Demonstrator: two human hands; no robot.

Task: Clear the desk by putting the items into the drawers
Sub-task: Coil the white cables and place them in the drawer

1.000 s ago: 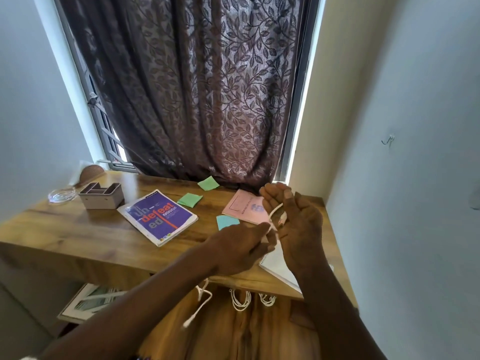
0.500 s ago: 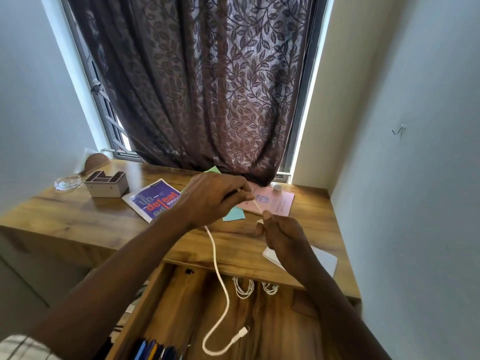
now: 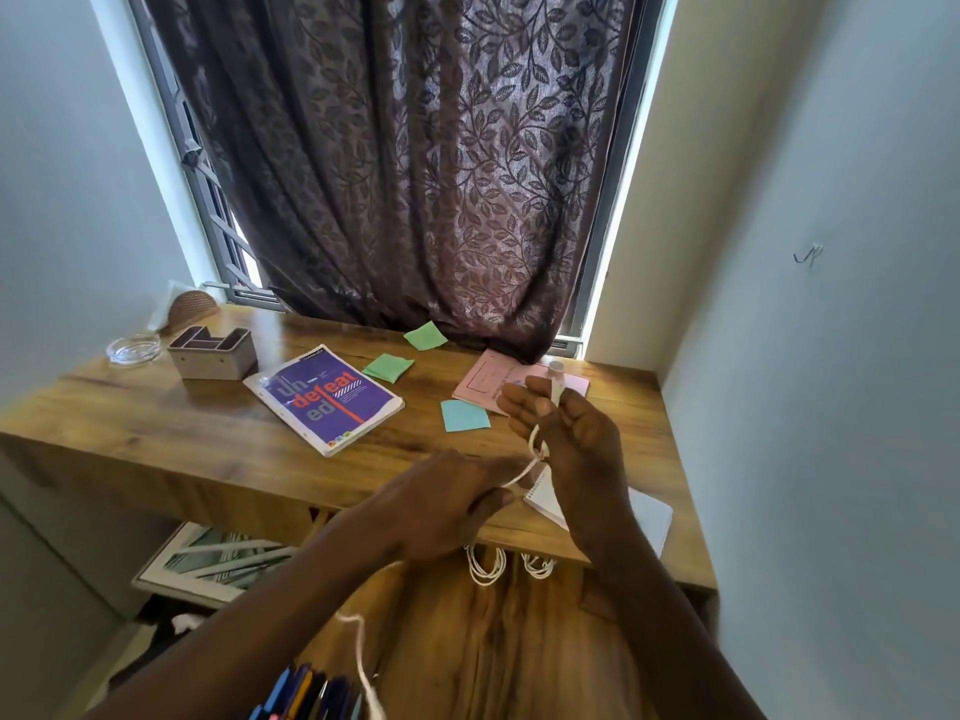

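Thin white round-section charging cable (image 3: 531,462) is being wound over the desk's front edge, looped around the upright fingers of the right hand (image 3: 571,449), which is part-open, fingers loosely curled with the loops around them. Left hand (image 3: 441,504) is closed, pinching the strand taut just beside the right palm. Slack tail (image 3: 363,662) is seen hanging down over the open wooden drawer (image 3: 519,657), past a bunch of coloured pens (image 3: 306,693) at its near end; two white cable coils (image 3: 485,563) already lie at the drawer's back. Risk, as judged: the smooth, springy cable could slip off the fingers and uncoil if tension is lost; the dangling tail could snag the pens. Not yet stowed on the glossy wood-grain desk (image 3: 208,433): purple softcover book (image 3: 324,397) mid-desk, green square sticky notes (image 3: 388,367), a teal one (image 3: 465,415), pink card (image 3: 488,379) toward the back edge, white spiral notepad (image 3: 644,517) at the front right, beige plastic organiser (image 3: 213,353) and clear glass dish (image 3: 134,348) at the left rear corner.
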